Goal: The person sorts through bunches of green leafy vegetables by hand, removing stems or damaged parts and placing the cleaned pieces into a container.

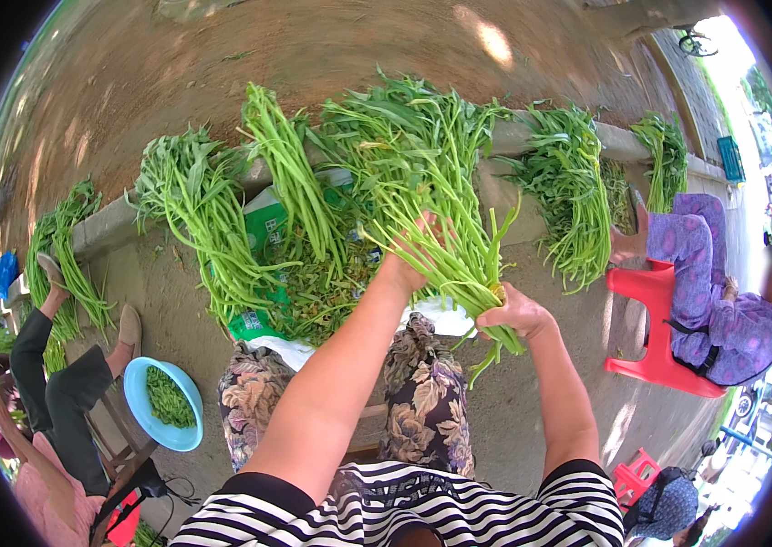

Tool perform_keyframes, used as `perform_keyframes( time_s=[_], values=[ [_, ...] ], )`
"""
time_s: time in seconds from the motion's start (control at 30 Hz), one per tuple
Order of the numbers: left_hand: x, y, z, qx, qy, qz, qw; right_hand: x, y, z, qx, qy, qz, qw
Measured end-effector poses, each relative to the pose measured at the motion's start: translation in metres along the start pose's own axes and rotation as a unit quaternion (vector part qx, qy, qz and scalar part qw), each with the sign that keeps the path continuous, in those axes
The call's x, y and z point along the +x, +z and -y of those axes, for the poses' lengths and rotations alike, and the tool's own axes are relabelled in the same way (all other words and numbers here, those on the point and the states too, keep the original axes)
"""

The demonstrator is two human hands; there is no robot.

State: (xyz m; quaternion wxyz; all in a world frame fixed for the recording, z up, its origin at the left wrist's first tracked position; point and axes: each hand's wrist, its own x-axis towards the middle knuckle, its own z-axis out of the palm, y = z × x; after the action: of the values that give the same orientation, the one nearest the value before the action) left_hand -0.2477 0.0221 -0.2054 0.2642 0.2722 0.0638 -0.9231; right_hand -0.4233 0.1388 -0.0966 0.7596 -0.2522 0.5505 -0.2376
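A bundle of long-stemmed leafy greens lies slantwise across both my hands. My right hand grips its lower stems near a yellowish band. Higher up, my left hand is around the stems from beneath, its fingers partly hidden by them. Behind this bundle, a big heap of the same greens rests against the concrete curb. Left of it are another bunch and a larger pile of greens. Trimmed leaves cover a green and white plastic sack before my knees.
Further greens lean on the curb at right. A person sits on a red plastic stool. At left, a light-blue basin holds cut greens, beside another seated person.
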Motion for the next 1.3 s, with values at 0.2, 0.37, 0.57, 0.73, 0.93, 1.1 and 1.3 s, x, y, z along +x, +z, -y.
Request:
perform_keyframes(
  time_s=[0.2,0.37,0.57,0.73,0.93,1.1,1.3],
  values=[
    [0.001,0.016,-0.010,0.052,0.049,-0.002,0.997,-0.018,-0.026,-0.030,0.018,-0.001,-0.010,1.000],
    [0.006,0.041,-0.023,0.191,0.153,-0.164,0.956,-0.043,-0.042,-0.062,0.050,-0.002,-0.009,0.999],
    [0.002,0.067,-0.055,0.357,0.225,-0.189,0.887,-0.096,-0.058,-0.084,0.164,-0.024,-0.060,0.984],
    [0.011,0.101,-0.063,0.407,0.266,-0.153,0.860,-0.141,-0.078,-0.109,0.272,-0.082,-0.138,0.949],
    [0.044,0.090,-0.038,0.532,0.122,-0.172,0.820,-0.125,-0.076,-0.074,0.294,-0.183,-0.169,0.923],
    [0.009,0.046,-0.025,0.742,0.127,-0.174,0.634,-0.090,-0.058,0.008,0.240,-0.240,-0.138,0.930],
    [-0.096,0.114,-0.029,0.525,0.100,0.133,0.835,-0.047,0.008,0.116,0.058,-0.274,-0.135,0.951]
  ],
)
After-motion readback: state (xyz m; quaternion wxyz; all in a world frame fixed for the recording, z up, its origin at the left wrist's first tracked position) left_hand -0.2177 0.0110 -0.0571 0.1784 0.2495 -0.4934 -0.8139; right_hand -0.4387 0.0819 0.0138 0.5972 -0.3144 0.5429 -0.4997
